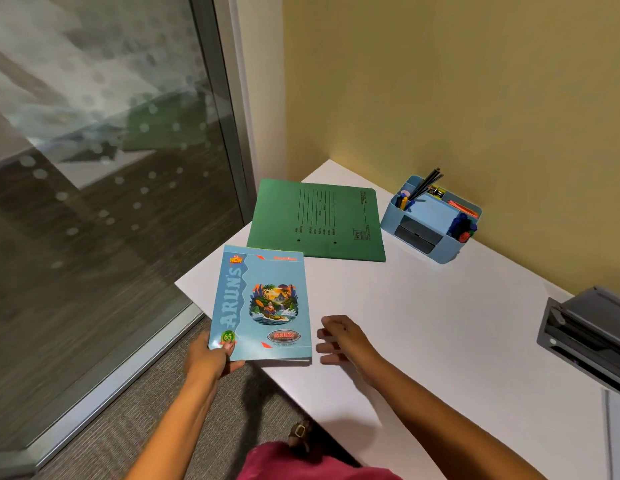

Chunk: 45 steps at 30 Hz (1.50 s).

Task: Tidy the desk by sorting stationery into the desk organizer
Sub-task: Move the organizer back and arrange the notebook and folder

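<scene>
A light blue notebook (263, 303) with a picture on its cover lies at the near left corner of the white desk (423, 323). My left hand (211, 355) pinches its lower left corner, thumb on the cover. Just right of the notebook, my right hand (339, 339) hovers over the desk with loosely curled fingers and holds nothing. A green file folder (319, 220) lies flat behind the notebook. Against the yellow wall stands the blue desk organizer (430, 220), holding pencils, pens, markers and orange sticky notes.
A glass partition (111, 168) runs along the desk's left side, with carpet floor below. A grey cable box (585, 334) with an open lid sits at the desk's right edge. Part of a grey flat object (618, 434) shows at the far right.
</scene>
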### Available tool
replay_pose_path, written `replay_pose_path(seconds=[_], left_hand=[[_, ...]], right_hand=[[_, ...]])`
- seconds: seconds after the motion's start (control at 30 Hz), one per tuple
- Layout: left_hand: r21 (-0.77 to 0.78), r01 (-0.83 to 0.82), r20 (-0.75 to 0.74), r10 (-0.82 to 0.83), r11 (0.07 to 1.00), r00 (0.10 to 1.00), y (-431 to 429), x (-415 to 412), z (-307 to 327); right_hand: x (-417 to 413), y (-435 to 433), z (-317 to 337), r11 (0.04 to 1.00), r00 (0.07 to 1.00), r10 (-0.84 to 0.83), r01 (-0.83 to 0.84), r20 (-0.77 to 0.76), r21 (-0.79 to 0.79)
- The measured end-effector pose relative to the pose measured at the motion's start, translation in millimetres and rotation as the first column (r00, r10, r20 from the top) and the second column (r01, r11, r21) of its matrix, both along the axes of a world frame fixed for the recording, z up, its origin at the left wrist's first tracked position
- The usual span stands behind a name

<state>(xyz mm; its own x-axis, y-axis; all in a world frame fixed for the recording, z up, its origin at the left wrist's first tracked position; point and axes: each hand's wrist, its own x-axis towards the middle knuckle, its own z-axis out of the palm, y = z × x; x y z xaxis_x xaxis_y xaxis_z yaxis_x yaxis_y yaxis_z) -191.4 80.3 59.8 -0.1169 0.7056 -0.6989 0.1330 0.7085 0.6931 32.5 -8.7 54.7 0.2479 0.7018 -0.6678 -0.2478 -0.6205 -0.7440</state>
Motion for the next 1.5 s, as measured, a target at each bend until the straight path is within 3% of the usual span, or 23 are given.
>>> replay_pose_path(seconds=[0.1, 0.23, 0.4, 0.6, 0.83, 1.03, 1.23, 1.5], left_hand=[[0.046, 0.041, 0.034, -0.043, 0.998, 0.999, -8, -4, 7], [0.148, 0.13, -0.004, -0.131, 0.98, 0.991, -11, 0, 11], [0.312, 0.304, -0.131, -0.276, 0.9, 0.952, -13, 16, 13], [0.4, 0.423, -0.074, -0.431, 0.813, 0.899, -29, 63, 21], [0.394, 0.558, 0.042, -0.62, 0.731, 0.783, -51, 140, 28], [0.444, 0.669, 0.045, -0.761, 0.596, 0.648, -74, 214, 30], [0.413, 0.756, 0.02, -0.835, 0.508, 0.55, -88, 280, 17], [0.333, 0.811, -0.014, -0.858, 0.481, 0.514, -96, 345, -7]], right_hand=[[-2, 1, 12, 0.989, 0.96, 0.138, -0.118, -0.243, 0.094], [-6, 3, 23, 0.989, 0.96, 0.084, -0.048, -0.267, 0.139], [7, -9, 31, 0.977, 0.997, -0.076, 0.079, -0.024, 0.199], [33, -50, 36, 0.919, 0.946, -0.3, 0.253, 0.12, 0.304], [71, -110, 39, 0.774, 0.781, -0.602, 0.519, 0.167, 0.362], [107, -154, 41, 0.606, 0.579, -0.791, 0.7, 0.198, 0.376], [149, -179, 28, 0.545, 0.461, -0.835, 0.77, 0.302, 0.332], [214, -185, -4, 0.579, 0.452, -0.776, 0.787, 0.44, 0.214]])
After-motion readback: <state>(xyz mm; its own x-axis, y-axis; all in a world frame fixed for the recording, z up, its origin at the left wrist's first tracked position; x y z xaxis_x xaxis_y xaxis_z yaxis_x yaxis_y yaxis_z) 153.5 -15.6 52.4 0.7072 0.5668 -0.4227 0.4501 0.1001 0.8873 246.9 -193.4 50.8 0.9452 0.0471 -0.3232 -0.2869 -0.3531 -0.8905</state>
